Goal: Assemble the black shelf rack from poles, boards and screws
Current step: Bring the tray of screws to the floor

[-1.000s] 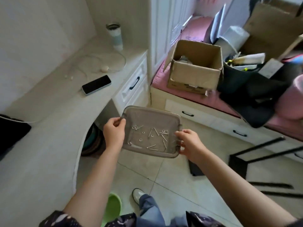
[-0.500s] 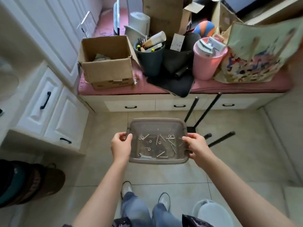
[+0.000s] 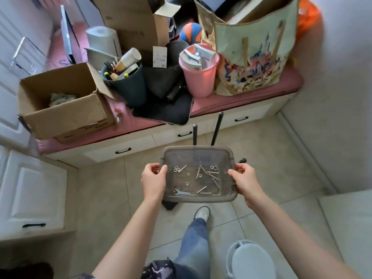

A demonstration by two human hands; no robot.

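Plastic tray (image 3: 198, 152), grey, light, stiff, held level above the floor; fingers of left hand (image 3: 154, 181) and right hand (image 3: 244, 181) pinch opposite rims; loose screws (image 3: 205, 175) and washers inside likely slide if tipped.

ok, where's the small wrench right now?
Head view: the wrench lies in the tray at its near-left corner, close to the left hand, with screws to its right.

Print on the cardboard box (image 3: 66, 109) is blurred; nothing legible.
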